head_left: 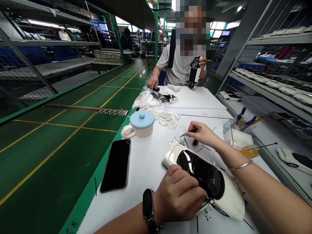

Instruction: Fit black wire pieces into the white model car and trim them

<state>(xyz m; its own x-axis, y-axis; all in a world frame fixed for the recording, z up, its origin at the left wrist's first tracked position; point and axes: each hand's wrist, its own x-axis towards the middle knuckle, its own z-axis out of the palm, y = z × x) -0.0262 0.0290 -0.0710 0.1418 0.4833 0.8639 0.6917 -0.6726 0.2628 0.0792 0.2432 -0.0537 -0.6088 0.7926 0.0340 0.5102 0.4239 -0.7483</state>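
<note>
The left hand grips the white model car, likely light and brittle, across its glossy roof; the right hand pinches a slim tool.

Your left hand curls downward with bent fingers; your right hand pinches, its forearm reaching across.

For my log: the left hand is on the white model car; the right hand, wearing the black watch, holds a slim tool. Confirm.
Wrong: the head view shows the black watch on the left hand, which is on the white model car; the right hand holds the slim tool.
</note>
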